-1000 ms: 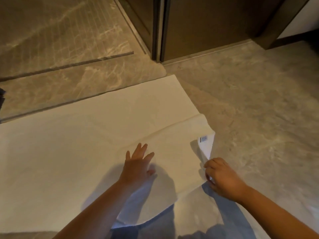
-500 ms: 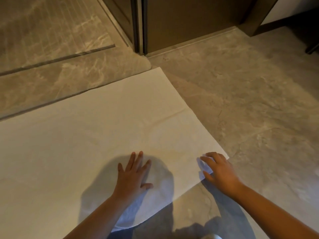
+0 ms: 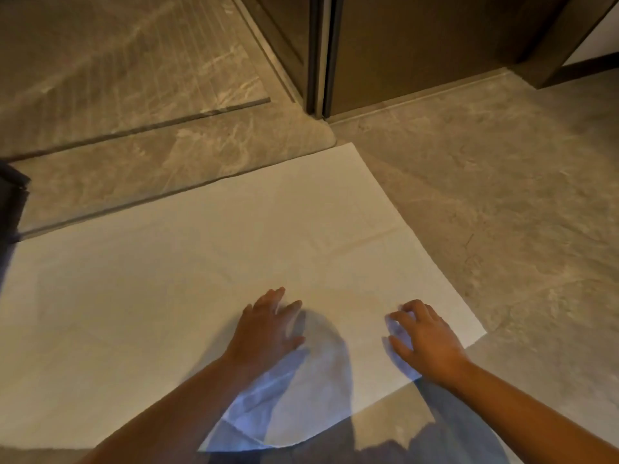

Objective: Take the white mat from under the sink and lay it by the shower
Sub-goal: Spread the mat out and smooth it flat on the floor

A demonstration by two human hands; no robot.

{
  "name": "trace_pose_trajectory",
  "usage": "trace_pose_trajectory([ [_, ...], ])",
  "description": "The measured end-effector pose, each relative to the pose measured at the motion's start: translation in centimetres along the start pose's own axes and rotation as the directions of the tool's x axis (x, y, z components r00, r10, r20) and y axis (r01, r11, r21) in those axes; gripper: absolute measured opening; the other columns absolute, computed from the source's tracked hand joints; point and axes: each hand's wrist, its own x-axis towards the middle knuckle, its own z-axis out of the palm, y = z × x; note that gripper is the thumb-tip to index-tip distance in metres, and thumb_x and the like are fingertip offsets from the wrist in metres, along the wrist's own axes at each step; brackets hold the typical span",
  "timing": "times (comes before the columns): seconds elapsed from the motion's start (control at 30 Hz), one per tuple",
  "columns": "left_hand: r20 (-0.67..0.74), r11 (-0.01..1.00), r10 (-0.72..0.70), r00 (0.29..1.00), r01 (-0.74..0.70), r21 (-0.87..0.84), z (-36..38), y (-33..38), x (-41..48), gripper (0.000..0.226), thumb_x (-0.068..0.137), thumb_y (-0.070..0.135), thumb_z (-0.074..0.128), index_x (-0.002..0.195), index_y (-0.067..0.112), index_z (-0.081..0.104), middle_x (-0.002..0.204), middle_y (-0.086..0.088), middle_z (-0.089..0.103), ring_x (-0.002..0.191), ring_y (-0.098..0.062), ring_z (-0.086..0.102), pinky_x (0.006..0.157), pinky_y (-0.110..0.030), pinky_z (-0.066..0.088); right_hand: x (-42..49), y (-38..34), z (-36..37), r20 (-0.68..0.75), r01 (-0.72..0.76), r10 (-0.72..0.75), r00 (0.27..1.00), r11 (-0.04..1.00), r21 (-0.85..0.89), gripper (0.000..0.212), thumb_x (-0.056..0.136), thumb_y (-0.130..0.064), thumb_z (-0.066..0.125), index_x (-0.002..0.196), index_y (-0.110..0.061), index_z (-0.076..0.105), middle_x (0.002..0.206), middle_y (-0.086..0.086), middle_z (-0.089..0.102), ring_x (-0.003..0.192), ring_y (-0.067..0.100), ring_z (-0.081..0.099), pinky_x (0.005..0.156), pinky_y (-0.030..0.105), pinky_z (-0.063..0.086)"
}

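head view: white mat point(image 3: 234, 262) lies spread on the floor point(image 3: 502, 195), its far edge along the shower kerb point(image 3: 150, 162) at 11 o'clock. left hand point(image 3: 268, 326) presses flat, fingers released; right hand point(image 3: 425, 339), toward 4 o'clock, touches with bent fingers, grasping nothing. smoothing should sweep outward lightly, without shifting the mat.

Your white mat point(image 3: 201, 279) lies spread out flat on the stone floor point(image 3: 502, 195). It is a large plain rectangle, set at a slant in your view, with faint fold creases crossing it. Its far long edge runs just beside the raised marble sill point(image 3: 150, 169), and its far right corner lies near the sill's rounded end. The near edge, deep in shadow, seems slightly folded over.
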Motion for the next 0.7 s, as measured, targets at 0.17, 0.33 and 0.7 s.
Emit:
trace_pose_trajectory([
  [0.17,-0.205,0.998,0.021,0.979,-0.032,-0.048,-7.9,-5.0,-3.3,0.047,0.082,0.035,0.063,0.125,0.018,0.053,0.133,-0.011,0.05,0.12,-0.028,0.048,0.094,-0.036,0.041,6.1,-8.7,-3.2,0.037,0.33,-0.329,0.944,0.944,-0.023,0.041,0.091,-0.035,0.046,0.129,-0.018,0.044,0.129,0.008,0.045,0.117,0.025,0.044,0.089,0.034,0.042],
  [0.33,-0.27,0.994,-0.103,0.957,0.092,-0.051,-12.5,-10.0,-9.4,0.045,0.086,0.043,0.054,0.127,0.025,0.049,0.127,-0.001,0.05,0.113,-0.02,0.049,0.09,-0.029,0.04,10.4,-19.9,-7.3,0.058,0.647,-0.648,0.76,0.746,-0.158,0.041,0.092,-0.032,0.043,0.129,-0.014,0.042,0.125,0.012,0.046,0.11,0.029,0.046,0.082,0.037,0.043],
  [0.7,-0.256,0.848,-0.527,0.81,0.481,-0.223,-4.1,-19.1,-18.0,0.042,0.091,0.036,0.048,0.129,0.02,0.046,0.137,-0.002,0.045,0.122,-0.021,0.042,0.102,-0.032,0.034,10.6,-32.7,-2.2,0.17,0.723,-0.716,0.677,0.69,0.023,0.04,0.09,-0.028,0.052,0.126,-0.015,0.045,0.125,0.01,0.049,0.111,0.027,0.05,0.083,0.033,0.044],
])
